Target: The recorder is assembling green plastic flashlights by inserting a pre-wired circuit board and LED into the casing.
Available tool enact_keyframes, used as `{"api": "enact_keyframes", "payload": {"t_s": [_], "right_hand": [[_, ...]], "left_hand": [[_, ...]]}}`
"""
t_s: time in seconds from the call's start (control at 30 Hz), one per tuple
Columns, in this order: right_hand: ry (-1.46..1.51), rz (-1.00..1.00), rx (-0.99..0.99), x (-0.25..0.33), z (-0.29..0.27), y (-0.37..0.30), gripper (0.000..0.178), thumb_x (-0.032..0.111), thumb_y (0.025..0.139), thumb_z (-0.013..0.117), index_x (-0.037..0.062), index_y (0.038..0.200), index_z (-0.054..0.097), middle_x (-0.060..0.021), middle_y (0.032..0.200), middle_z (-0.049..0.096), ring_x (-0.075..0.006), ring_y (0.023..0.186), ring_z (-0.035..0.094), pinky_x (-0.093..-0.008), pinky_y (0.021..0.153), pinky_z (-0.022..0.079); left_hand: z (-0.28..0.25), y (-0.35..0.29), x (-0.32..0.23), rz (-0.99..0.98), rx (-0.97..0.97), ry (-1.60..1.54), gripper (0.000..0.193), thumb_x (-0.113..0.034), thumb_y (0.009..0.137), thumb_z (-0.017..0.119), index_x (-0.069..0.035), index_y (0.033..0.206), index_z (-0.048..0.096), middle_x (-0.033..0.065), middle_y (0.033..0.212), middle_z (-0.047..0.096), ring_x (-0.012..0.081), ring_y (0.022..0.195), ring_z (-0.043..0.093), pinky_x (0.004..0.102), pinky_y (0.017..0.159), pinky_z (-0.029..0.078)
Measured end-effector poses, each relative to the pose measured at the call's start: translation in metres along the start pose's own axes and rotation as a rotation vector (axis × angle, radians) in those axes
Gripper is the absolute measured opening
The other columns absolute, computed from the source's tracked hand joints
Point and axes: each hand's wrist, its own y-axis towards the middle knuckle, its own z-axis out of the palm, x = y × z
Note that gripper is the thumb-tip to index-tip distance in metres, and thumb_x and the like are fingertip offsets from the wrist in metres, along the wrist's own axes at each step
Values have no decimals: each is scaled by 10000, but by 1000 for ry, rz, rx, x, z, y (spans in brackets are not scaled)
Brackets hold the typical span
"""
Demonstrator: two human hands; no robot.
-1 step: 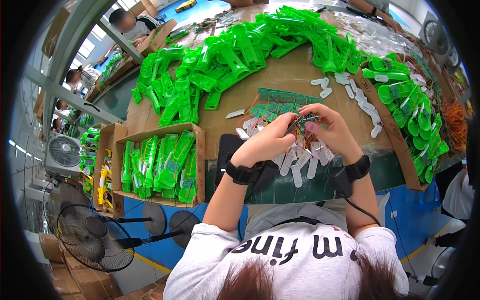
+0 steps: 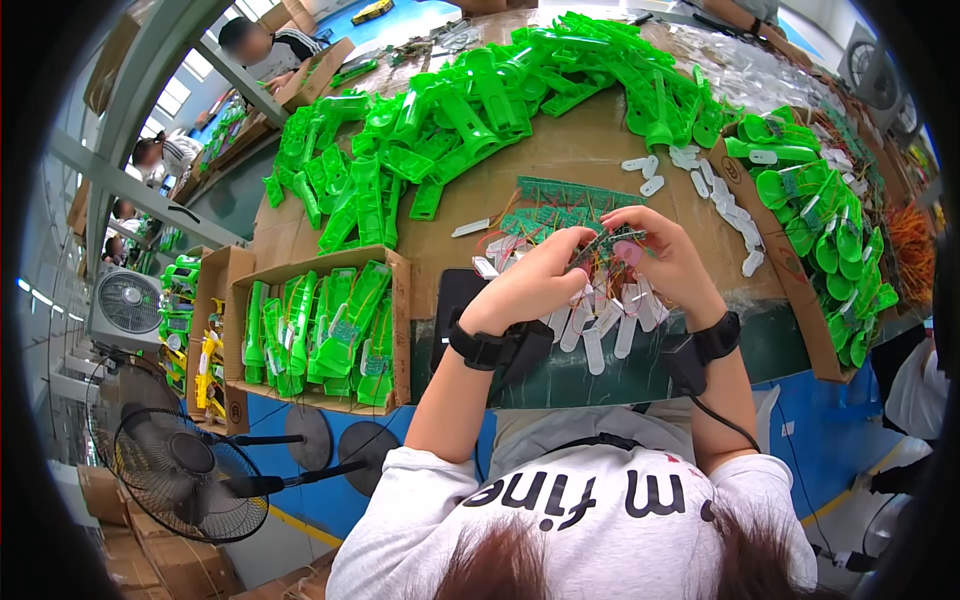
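Observation:
Both hands meet over the middle of the table, fingers closed on a small green circuit board (image 2: 600,243). My left hand (image 2: 545,272) pinches its left end between thumb and fingertips. The right end is gripped by my right hand (image 2: 665,252), its fingers curled over the top and thumb below. Just beyond lie several green circuit-board panels (image 2: 560,193). Under and in front of my hands spreads a bunch of white plastic tabs (image 2: 593,350) with red and yellow wires; my hands partly hide the wires' ends.
A heap of green plastic housings (image 2: 440,120) arches across the far side. Boxes of wired green housings stand left (image 2: 320,330) and right (image 2: 825,220). Loose white pieces (image 2: 735,215) lie right of the boards. A black fan (image 2: 190,455) stands lower left. Other people sit farther off.
My fingers have shifted very slightly around the circuit board, with the board tilting a little. Everything else stays as it was.

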Motion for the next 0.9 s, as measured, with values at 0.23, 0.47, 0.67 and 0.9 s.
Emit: {"api": "enact_keyframes", "payload": {"t_s": [0.23, 0.47, 0.67, 0.9], "right_hand": [[354, 125, -79, 0, -3, -3, 277, 83, 860, 568, 21, 1128, 530, -43, 1023, 576, -61, 856, 530, -210, 731, 450], [434, 256, -95, -3, 4, 4, 254, 33, 874, 528, -3, 1125, 525, -60, 1066, 569, -67, 846, 533, -208, 692, 480], [66, 103, -342, -19, 25, -5, 190, 17, 841, 554, 8, 1030, 577, -17, 904, 600, -18, 613, 480, -178, 495, 384], [-197, 29, -521, -3, 43, -11, 195, 43, 812, 588, 13, 1005, 578, -29, 793, 598, -23, 513, 419, -199, 431, 328]], "left_hand": [[10, 2, 1, -7, -110, 25, 320, -100, 891, 467, 20, 1188, 466, 134, 1001, 568, 194, 906, 542, 296, 786, 434], [17, -1, 3, 13, -234, 68, 286, -82, 886, 473, 21, 1151, 505, 140, 806, 614, 198, 703, 590, 316, 639, 461], [31, 4, 0, 5, -411, 279, 254, -94, 870, 474, 14, 1089, 547, 193, 734, 612, 310, 678, 605, 372, 620, 465], [37, 3, -9, 3, -488, 384, 247, -118, 875, 455, -15, 1072, 563, 216, 810, 608, 363, 734, 589, 427, 648, 461]]}}
